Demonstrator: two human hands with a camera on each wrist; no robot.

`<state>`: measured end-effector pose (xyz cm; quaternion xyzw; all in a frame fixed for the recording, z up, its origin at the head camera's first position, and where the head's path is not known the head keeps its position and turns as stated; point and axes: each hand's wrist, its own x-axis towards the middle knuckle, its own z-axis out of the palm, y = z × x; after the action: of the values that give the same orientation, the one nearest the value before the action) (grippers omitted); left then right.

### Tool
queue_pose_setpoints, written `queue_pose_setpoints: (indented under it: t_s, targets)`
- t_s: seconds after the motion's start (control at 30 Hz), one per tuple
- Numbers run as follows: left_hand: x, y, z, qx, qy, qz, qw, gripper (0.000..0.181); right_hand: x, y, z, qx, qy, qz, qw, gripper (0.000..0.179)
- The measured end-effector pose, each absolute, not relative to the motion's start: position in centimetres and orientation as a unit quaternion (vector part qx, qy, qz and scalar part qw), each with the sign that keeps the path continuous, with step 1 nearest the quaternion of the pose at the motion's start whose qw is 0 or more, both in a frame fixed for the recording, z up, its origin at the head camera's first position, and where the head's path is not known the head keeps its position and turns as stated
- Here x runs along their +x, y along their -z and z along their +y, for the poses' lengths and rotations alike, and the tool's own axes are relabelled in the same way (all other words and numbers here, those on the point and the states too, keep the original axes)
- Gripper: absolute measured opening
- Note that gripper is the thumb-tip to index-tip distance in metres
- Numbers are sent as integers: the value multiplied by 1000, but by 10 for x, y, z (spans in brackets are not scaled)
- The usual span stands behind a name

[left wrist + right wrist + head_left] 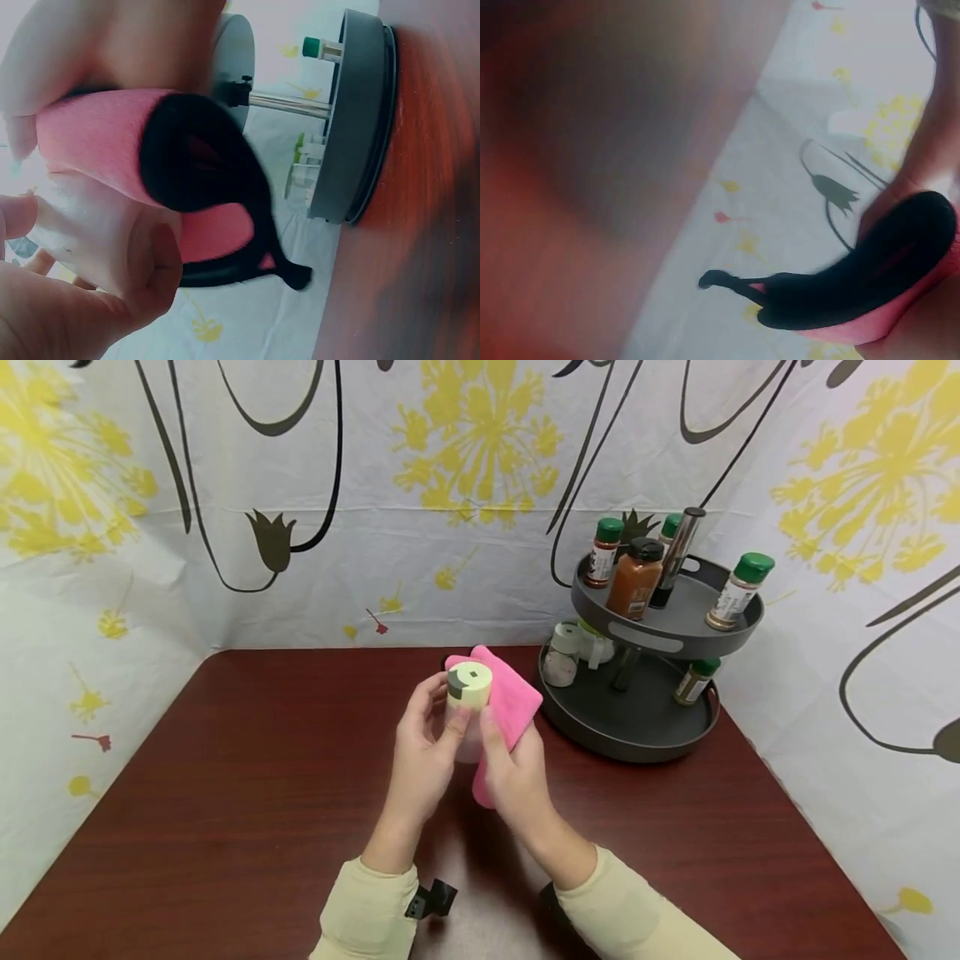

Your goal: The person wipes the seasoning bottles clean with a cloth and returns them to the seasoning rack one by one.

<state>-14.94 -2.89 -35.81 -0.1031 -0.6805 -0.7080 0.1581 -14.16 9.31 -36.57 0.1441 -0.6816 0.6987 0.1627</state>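
Note:
Over the middle of the table, my left hand grips a shaker jar by its side. The jar stands nearly upright in the head view, with a pale round lid marked by a dark patch. My right hand holds a pink cloth against the jar's right side, its thumb near the jar. In the left wrist view, the jar's whitish body lies between the left fingers and the cloth, whose black trim hangs loose. The right wrist view catches the black edging but not the jar.
A two-tier dark grey turntable rack stands at the back right. Its upper tier carries green-capped spice bottles and an orange-brown bottle; a white-lidded jar sits below. Patterned cloth walls border the dark red table.

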Motion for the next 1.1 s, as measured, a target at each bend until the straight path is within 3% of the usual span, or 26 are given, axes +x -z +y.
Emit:
queue_pose_setpoints:
  t_s: [0.23, 0.43, 0.63, 0.9, 1.1]
  targets:
    - [-147, 364, -26, -119, 699, -688, 153, 47, -146, 346, 97, 178, -689, -667, 221, 40]
    - [-146, 360, -30, -119, 705, -678, 171, 47, -145, 366, 94, 176, -681, -687, 181, 28]
    - [-147, 360, -30, -108, 707, -678, 170, 46, -143, 376, 97, 101, -708, -687, 128, 36]
    - [-148, 367, -26, -111, 706, -684, 144, 47, -142, 347, 101, 114, -741, -639, 175, 49]
    - [-144, 361, -31, -106, 705, -682, 165, 49, -139, 367, 98, 88, -719, -678, 128, 42]
